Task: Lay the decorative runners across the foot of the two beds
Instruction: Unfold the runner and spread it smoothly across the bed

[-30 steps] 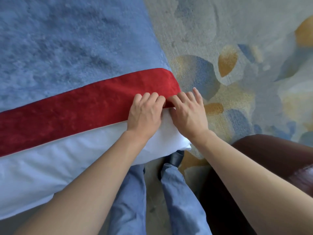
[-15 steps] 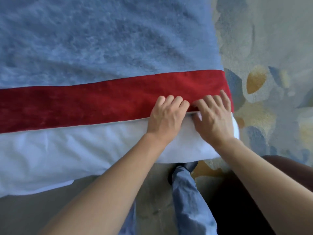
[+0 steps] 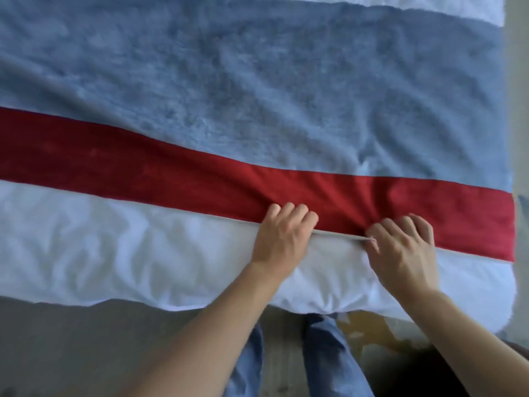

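A long red runner (image 3: 171,173) lies across the foot of the bed, from the left frame edge to the bed's right side. Beyond it spreads a fluffy blue blanket (image 3: 243,90); nearer me is the white duvet (image 3: 114,247). My left hand (image 3: 282,239) rests on the runner's near hem, fingers curled over the edge. About a hand's width to the right, my right hand (image 3: 403,247) pinches the same hem between thumb and fingers. The cloth bunches slightly between the two hands.
I stand at the bed's foot; my jeans-clad legs (image 3: 323,356) show below the duvet. Grey floor (image 3: 86,348) lies at lower left, patterned carpet (image 3: 360,330) at lower right. A dark rounded piece of furniture (image 3: 429,371) sits by my right leg.
The view has shifted so more of the bed's width shows. Both hands have slid left along the runner's near hem and spread apart; the right hand now pinches the edge.
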